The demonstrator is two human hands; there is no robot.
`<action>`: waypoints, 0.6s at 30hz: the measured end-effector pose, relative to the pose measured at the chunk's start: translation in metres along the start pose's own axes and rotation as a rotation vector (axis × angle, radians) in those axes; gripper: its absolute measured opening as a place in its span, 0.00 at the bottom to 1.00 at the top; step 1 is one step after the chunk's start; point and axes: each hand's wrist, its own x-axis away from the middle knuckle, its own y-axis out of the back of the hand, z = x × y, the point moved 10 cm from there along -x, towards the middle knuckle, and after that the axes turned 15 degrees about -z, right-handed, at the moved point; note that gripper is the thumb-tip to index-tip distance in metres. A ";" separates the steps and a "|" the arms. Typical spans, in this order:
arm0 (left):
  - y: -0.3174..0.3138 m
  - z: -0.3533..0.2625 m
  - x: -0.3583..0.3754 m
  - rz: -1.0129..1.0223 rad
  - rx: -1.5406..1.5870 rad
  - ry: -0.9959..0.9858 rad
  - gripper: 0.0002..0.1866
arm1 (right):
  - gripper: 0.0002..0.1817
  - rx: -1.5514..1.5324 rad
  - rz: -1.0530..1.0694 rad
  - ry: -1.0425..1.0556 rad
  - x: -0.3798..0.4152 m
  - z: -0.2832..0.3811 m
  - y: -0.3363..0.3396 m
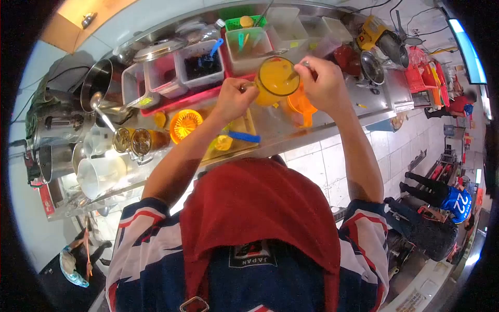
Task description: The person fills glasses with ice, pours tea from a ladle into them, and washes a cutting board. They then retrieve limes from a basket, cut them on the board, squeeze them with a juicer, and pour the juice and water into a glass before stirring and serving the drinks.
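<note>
A glass mug of orange-yellow liquid (272,78) is raised over the steel counter. My left hand (236,97) is closed round the mug's handle on its left side. At the mug's right rim, my right hand (319,83) is closed on a metal spoon, whose lower part (292,76) dips into the liquid. An orange plastic strainer or juicer (303,104) lies just below and behind the mug. Left of my left forearm sits an orange citrus juicer (186,125). Near it are a blue-handled knife (244,137) and a squeezed yellow citrus half (223,143).
Two filled glass mugs (141,141) stand at the left beside a clear plastic jug (99,177). Food containers (201,80) line the counter's back, with a ladle in a pot (96,78) at the left. Other people (442,200) are at the far right.
</note>
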 end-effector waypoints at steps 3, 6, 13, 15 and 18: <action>0.002 -0.015 0.001 -0.021 0.018 0.040 0.14 | 0.08 -0.004 0.023 -0.017 0.004 -0.007 -0.008; 0.006 -0.012 0.000 -0.051 -0.018 0.040 0.14 | 0.08 0.000 0.016 -0.017 0.008 -0.010 -0.012; 0.007 -0.007 0.000 -0.039 -0.076 -0.008 0.13 | 0.09 0.021 -0.124 0.008 0.014 -0.010 -0.010; 0.007 -0.005 0.003 -0.033 -0.087 0.007 0.13 | 0.10 0.030 -0.110 -0.029 0.012 -0.010 -0.010; 0.008 0.004 0.001 -0.045 -0.049 0.092 0.14 | 0.10 0.066 -0.072 -0.069 0.008 -0.017 -0.013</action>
